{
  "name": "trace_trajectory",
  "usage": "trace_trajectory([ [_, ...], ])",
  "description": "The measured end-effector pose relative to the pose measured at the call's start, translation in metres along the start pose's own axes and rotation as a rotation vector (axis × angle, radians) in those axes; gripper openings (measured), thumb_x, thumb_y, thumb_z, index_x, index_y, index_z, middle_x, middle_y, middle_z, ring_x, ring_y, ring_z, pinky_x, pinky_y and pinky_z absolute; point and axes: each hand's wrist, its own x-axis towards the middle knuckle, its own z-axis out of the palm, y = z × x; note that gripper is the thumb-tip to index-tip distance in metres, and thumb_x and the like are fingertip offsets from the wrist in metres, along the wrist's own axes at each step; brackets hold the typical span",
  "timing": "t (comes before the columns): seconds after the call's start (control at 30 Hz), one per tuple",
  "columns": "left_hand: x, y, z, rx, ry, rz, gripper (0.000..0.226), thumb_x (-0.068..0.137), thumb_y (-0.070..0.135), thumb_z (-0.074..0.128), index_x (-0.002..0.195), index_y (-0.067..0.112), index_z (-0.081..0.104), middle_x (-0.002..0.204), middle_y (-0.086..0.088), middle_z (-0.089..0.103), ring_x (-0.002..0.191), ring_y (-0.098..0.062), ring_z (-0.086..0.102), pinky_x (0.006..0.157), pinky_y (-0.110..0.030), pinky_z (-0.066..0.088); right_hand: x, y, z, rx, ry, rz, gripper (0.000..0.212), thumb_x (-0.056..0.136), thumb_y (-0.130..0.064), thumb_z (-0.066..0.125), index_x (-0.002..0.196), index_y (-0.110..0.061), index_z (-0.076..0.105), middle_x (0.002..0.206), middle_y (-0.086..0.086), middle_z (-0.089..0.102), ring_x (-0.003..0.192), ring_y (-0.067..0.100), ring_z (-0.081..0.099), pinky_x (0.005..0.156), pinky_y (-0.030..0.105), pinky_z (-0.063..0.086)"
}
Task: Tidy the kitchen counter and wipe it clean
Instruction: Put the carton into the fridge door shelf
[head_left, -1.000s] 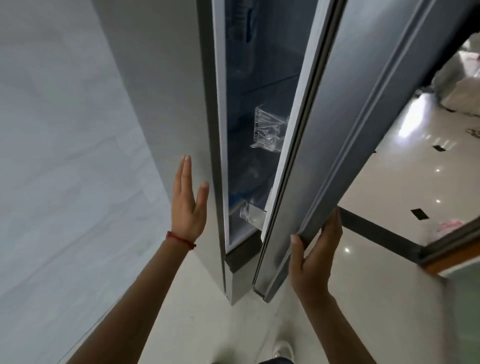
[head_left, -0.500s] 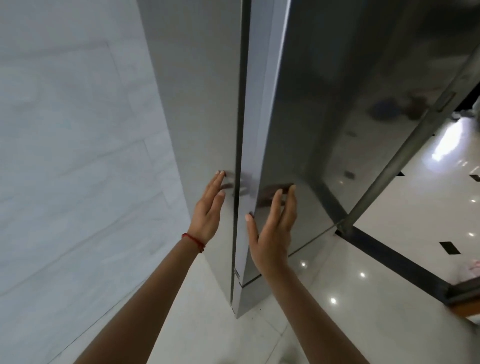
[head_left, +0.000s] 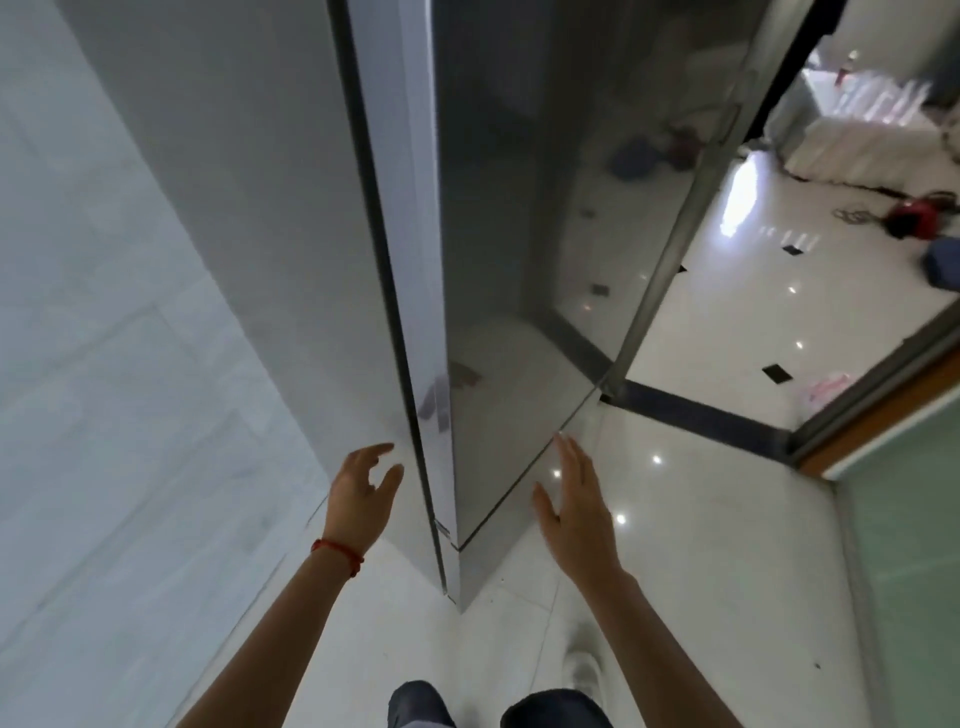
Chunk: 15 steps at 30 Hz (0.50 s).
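A tall grey refrigerator (head_left: 291, 218) stands right in front of me, its glossy dark door (head_left: 519, 249) closed against the body. My left hand (head_left: 358, 493), with a red thread at the wrist, hovers just off the fridge's side panel, fingers loosely spread and holding nothing. My right hand (head_left: 576, 509) is held flat and empty in front of the door's lower corner, a short way off it. No kitchen counter is in view.
A pale tiled wall (head_left: 104, 364) runs along the left. Shiny white floor tiles (head_left: 701, 519) spread to the right, crossed by a dark threshold strip (head_left: 701, 415) and a sliding-door frame (head_left: 883, 379). A red object (head_left: 919, 221) and cables lie on the far floor.
The fridge door went from open to closed. Both hands, pressed on the fridge half a second ago, have drawn back and down from it.
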Motion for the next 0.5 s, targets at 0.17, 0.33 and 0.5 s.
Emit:
trace_trajectory([
  [0.17,-0.015,-0.05,0.012,0.192,-0.343,-0.122,0.03,0.09,0.019,0.055,0.117,0.009,0.06,0.126,-0.011,0.059,0.119,-0.025,0.053,0.099,-0.03,0.039,-0.074,0.031,0.0,-0.017,-0.068,0.344,0.058,0.093,-0.024,0.048,0.144,-0.015,0.022,0.149,0.006,0.032,0.136,0.019,0.034,0.103,0.023,0.031],
  [0.33,-0.036,-0.075,0.038,0.415,-0.648,-0.158,0.031,0.094,0.017,0.047,0.117,0.002,0.061,0.127,-0.012,0.059,0.12,-0.026,0.053,0.102,-0.028,0.037,-0.174,0.06,-0.017,0.016,-0.159,0.731,0.055,0.094,-0.024,0.047,0.143,-0.017,0.025,0.147,0.007,0.036,0.131,0.02,0.041,0.104,0.03,0.036],
  [0.5,-0.075,-0.086,0.077,0.464,-0.858,-0.271,0.021,0.091,0.017,0.052,0.086,0.002,0.065,0.095,-0.02,0.067,0.09,-0.029,0.058,0.072,-0.029,0.037,-0.29,0.075,-0.038,0.14,-0.062,1.142,0.048,0.093,-0.022,0.049,0.139,-0.017,0.035,0.134,0.013,0.049,0.118,0.026,0.051,0.099,0.035,0.042],
])
